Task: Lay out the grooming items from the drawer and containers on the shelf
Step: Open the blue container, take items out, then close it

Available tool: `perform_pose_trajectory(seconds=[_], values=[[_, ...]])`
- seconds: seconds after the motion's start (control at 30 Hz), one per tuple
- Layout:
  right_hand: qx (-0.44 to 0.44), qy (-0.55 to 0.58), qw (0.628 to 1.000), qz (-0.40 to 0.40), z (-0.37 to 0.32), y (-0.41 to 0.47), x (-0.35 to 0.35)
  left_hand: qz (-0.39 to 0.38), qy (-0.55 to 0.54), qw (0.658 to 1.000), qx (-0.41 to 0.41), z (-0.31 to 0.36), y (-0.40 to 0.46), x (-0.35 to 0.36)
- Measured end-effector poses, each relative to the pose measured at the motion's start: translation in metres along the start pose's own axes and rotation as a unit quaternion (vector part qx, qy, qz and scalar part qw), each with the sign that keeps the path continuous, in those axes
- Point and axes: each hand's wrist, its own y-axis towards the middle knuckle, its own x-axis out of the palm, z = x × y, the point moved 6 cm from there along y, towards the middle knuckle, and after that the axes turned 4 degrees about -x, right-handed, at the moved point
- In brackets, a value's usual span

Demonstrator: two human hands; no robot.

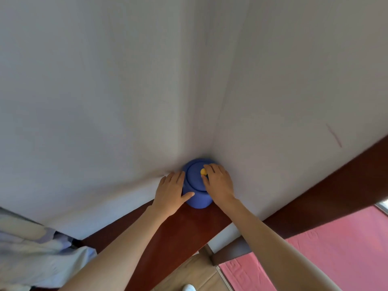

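A round blue container [198, 198] with a blue lid [194, 178] and a small yellow knob [203, 171] stands in the wall corner on a dark red-brown wooden shelf [180, 232]. My left hand [171, 191] holds the container's left side, fingers along its wall and thumb across its front. My right hand [218, 181] lies over the right part of the lid, its fingers pinching the yellow knob. The lid sits on the container. No grooming items or drawer are in view.
White walls meet in a corner right behind the container. The shelf runs on to the right along the wall [336, 185]. Below lie a pink bed cover [336, 255], pale bedding [31, 255] at lower left, and wood floor [195, 274].
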Motion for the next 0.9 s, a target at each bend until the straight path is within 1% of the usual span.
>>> perform_pose_trajectory(seconds=[0.13, 0.33, 0.47, 0.57, 0.7, 0.8, 0.9], values=[[-0.012, 0.013, 1.0, 0.025, 0.0, 0.004, 0.002, -0.008, -0.028, 1.0, 0.008, -0.003, 0.002, 0.005], [-0.003, 0.027, 0.999, 0.044, -0.001, 0.006, 0.001, -0.02, -0.04, 0.999, 0.005, -0.001, 0.006, 0.001], [0.023, 0.029, 0.997, 0.066, 0.0, 0.003, -0.014, -0.026, -0.034, 0.999, 0.008, -0.002, 0.006, -0.001], [0.037, 0.029, 0.993, 0.104, -0.002, -0.006, -0.035, -0.028, -0.035, 0.999, 0.01, 0.001, 0.006, -0.005], [0.055, 0.037, 0.987, 0.148, -0.003, -0.043, -0.059, -0.029, -0.047, 0.998, 0.015, 0.005, 0.004, -0.006], [0.089, 0.07, 0.98, 0.164, 0.002, -0.088, -0.061, -0.038, -0.07, 0.997, 0.015, 0.005, 0.003, -0.003], [0.138, 0.077, 0.976, 0.154, 0.009, -0.128, -0.044, -0.043, -0.091, 0.995, 0.011, 0.005, 0.002, -0.002]])
